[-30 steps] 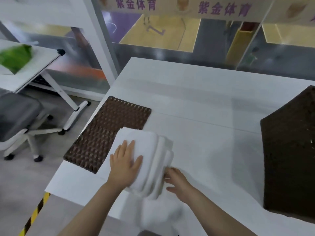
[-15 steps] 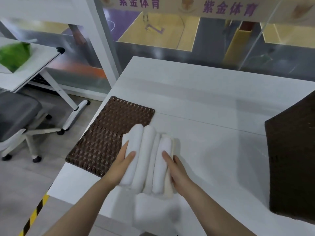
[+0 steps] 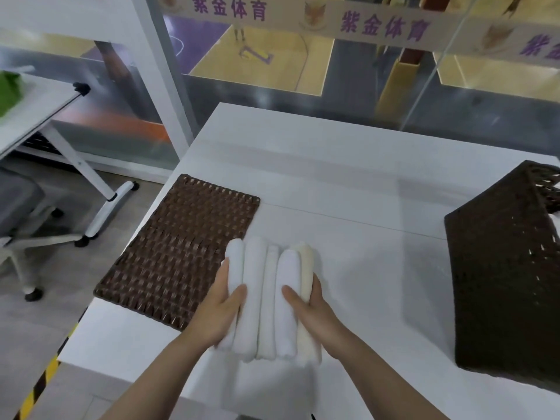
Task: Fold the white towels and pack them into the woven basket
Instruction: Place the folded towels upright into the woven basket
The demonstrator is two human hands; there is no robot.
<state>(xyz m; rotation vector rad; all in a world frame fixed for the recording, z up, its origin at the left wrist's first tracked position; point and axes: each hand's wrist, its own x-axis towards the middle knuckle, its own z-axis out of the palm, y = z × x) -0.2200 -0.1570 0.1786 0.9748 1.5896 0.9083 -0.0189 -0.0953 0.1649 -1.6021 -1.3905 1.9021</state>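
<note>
Gripping a bundle of folded towels (image 3: 266,298) from both sides, the left hand (image 3: 219,310) and the right hand (image 3: 312,310) press it between them above the near part of a white table (image 3: 348,183). Left hand: fingers curled round the bundle's left flank, thumb lying across the top of the outer folds. Right hand: fingers wrapped round the right flank, where one cream-tinted towel sits outermost, thumb resting on the white fold beside it. The folds stand on edge, side by side, running away from the wrists. Just left of the left hand lies a flat brown woven lid (image 3: 178,250), its edge passing under the fingertips; whether the bundle touches it cannot be told. Well to the right of the right hand stands the dark woven basket (image 3: 500,283), tilted, its opening turned away. Beyond the table's left edge, past the left forearm: an office chair (image 3: 21,213) and a second white desk (image 3: 33,107)
</note>
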